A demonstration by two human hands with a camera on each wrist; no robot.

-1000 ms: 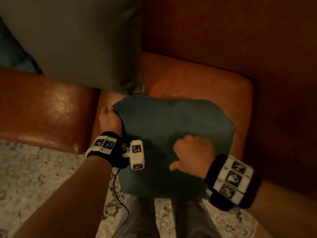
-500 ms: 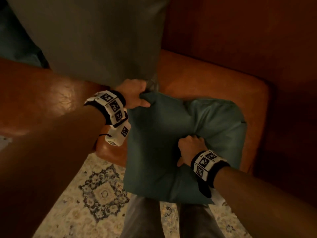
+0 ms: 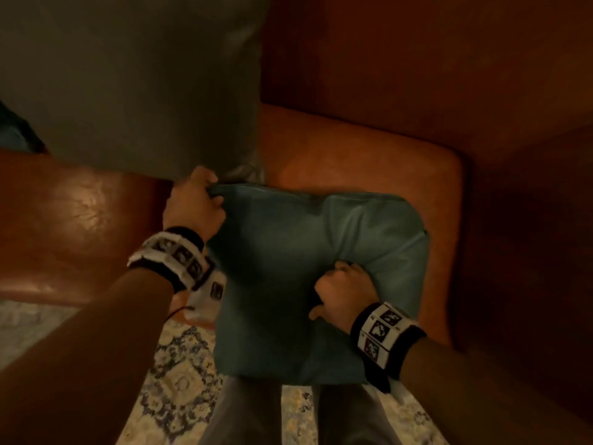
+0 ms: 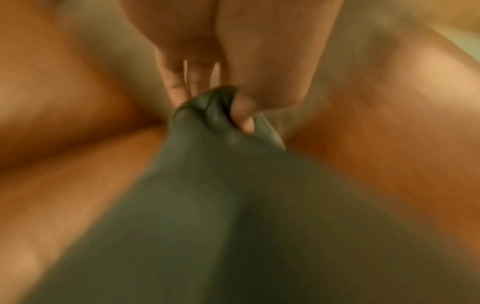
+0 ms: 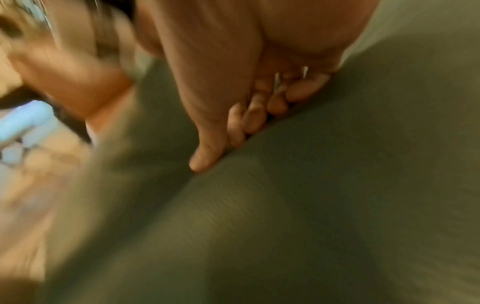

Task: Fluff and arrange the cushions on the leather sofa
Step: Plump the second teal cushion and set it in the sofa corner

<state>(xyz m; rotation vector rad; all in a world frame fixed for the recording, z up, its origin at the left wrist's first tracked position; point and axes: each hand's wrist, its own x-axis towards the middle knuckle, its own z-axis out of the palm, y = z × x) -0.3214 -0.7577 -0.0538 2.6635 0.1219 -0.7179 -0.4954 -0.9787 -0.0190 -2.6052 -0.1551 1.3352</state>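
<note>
Teal cushion point(image 3: 288, 277) lies on the sofa seat point(image 3: 369, 155), near the right arm, front edge hanging past the seat toward the rug point(image 3: 179, 374). Left hand point(image 3: 192, 207) pinches its far left corner, thumb and fingers curled tight round a bunched tip of cloth. Right hand point(image 3: 345, 292) is a closed fist driven into the middle; it holds nothing, knuckles sunk in a dent with the fill bulging up behind. Grey cushion point(image 3: 134, 78) stands against the backrest, its lower corner just beside the left hand. Risks, as I judge: the cushion overhangs the seat, so a hard punch could tip it off onto the rug; the corner grip is small and on cloth only, so it may slip out or strain the seam; the left hand sits close to the grey cushion and a tug could knock it over. Left wrist view shows the pinch up close, thumb point(image 4: 246, 117) folded over the corner tip, which the head view hides behind the hand. Right wrist view shows the fingers point(image 5: 254, 115) folded into the palm and pressed on fabric, both blurred. Only the head view gives the layout.
</note>
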